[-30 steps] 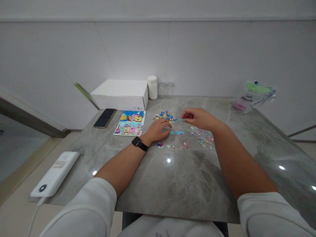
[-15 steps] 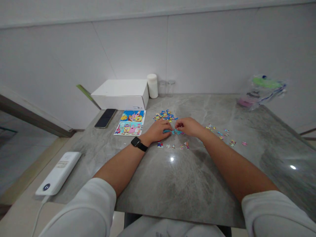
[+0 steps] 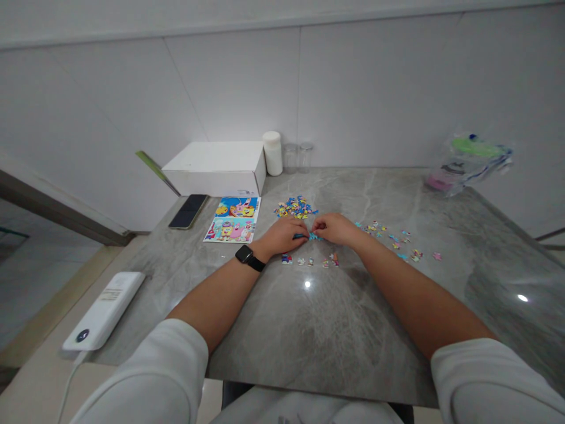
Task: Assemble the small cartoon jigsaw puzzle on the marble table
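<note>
"How do the small light-blue interlocking jigsaw pieces (image 3: 314, 237) lie?"

"In the middle, partly covered. I can't tell whether they're joined."

"And beyond them?"

"A loose heap of small blue-and-yellow jigsaw pieces (image 3: 295, 207), some overlapping."

"What's on the near side?"

"A gapped row of small multicoloured jigsaw pieces (image 3: 311, 261), with red and blue at its left end and pinkish tones at its right."

"Off to the right?"

"A scatter of small mixed-colour jigsaw pieces (image 3: 395, 241), with one pink knobbed jigsaw piece (image 3: 436, 257) lying apart at its rightmost edge."
</note>
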Demonstrator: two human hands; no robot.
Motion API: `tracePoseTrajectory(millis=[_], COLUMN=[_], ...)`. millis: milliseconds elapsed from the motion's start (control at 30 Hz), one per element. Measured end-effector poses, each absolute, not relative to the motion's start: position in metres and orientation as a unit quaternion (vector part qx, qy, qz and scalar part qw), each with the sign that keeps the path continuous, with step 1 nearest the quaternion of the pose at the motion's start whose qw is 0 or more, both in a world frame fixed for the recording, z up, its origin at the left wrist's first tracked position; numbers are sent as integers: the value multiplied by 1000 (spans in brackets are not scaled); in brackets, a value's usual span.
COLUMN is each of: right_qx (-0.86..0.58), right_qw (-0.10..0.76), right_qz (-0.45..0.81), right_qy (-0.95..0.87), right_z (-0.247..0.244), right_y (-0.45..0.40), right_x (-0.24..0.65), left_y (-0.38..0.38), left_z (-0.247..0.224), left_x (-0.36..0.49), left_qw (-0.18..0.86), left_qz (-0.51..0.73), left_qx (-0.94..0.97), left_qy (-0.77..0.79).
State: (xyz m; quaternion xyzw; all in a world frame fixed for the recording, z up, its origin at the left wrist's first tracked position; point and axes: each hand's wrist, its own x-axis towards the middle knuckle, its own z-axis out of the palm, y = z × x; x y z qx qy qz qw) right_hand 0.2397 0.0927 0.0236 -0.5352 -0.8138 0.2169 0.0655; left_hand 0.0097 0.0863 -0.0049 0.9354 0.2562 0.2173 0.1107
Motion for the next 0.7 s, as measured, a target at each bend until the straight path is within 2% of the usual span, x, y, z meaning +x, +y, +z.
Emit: tracePoseTrajectory(millis=[533, 700], right_qx=[-552, -556], right_qw=[67, 33], right_qz=[157, 172], right_qy=[-816, -813], right_z=[29, 35], right_y=[96, 100], right_x=[245, 258], left_y=[85, 85], left_z=[-7, -6], left_x=[13, 14], left_qw=[88, 82], left_qz=[204, 204], left_qx=[938, 939], left_qy=[268, 263])
